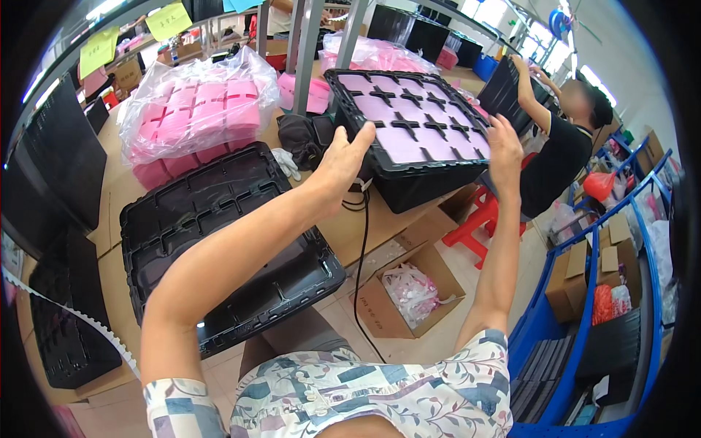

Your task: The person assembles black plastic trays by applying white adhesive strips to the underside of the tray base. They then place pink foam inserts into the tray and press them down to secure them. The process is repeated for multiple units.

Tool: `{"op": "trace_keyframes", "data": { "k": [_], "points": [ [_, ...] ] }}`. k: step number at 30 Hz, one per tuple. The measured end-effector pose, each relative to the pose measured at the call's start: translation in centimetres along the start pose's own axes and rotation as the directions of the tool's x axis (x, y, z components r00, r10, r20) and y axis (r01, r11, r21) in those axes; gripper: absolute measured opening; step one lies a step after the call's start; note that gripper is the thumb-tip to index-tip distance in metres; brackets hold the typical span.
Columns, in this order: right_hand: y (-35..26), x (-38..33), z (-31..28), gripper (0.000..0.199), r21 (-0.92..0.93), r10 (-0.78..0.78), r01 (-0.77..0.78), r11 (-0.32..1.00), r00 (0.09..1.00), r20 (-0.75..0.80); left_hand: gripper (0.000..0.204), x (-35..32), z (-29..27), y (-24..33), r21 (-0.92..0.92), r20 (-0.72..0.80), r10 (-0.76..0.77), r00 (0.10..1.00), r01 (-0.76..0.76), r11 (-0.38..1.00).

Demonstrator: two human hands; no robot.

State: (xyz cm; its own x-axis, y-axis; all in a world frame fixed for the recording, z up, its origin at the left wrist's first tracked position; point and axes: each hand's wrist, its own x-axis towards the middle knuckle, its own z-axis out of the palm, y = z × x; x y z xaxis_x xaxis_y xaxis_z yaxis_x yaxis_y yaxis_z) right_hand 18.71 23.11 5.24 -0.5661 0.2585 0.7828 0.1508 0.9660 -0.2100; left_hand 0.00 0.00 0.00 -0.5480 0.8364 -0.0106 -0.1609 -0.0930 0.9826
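A deep black plastic tray lies tilted on the bench ahead of me, with pale pink foam sheets under its black cross-shaped dividers. My left hand grips its left edge, thumb up and the other fingers partly hidden. At the opposite edge, my right hand is pressed against the side with bent, slightly blurred fingers. Beneath my left forearm is a second, flatter black tray, which holds no foam. Dark bundled fabric and a white glove lie close to my left hand.
Bagged pink foam blocks stand at the back left. Under the bench edge, an open carton holds plastic scraps; a black cable hangs nearby. A red stool and a co-worker are at the right, beside a blue rack.
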Motion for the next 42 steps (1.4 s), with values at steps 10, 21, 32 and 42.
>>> {"op": "trace_keyframes", "data": {
  "k": [10,21,32,42],
  "points": [
    [-5.8,-1.9,7.4,0.032,-0.189,-0.224,0.262,0.946,0.953,0.202,0.063,-21.0,-11.3,0.7,0.145,-0.034,0.058,0.998,-0.052,0.988],
    [-3.3,-1.2,7.5,0.028,-0.158,-0.208,0.229,0.961,0.968,0.138,0.036,-36.3,-20.9,-5.4,0.426,-0.725,0.431,0.537,-0.143,0.894],
    [-13.1,-3.8,8.7,0.034,-0.336,-0.326,0.33,0.882,0.943,0.069,0.038,-41.7,-26.0,-7.7,0.541,-0.815,0.56,0.148,0.54,0.644],
    [-34.9,-10.8,14.1,0.02,0.756,-0.755,0.45,0.476,0.65,0.089,0.038,-40.0,-28.5,-8.7,0.477,-0.829,0.536,0.16,0.704,0.526]
  ]
}}
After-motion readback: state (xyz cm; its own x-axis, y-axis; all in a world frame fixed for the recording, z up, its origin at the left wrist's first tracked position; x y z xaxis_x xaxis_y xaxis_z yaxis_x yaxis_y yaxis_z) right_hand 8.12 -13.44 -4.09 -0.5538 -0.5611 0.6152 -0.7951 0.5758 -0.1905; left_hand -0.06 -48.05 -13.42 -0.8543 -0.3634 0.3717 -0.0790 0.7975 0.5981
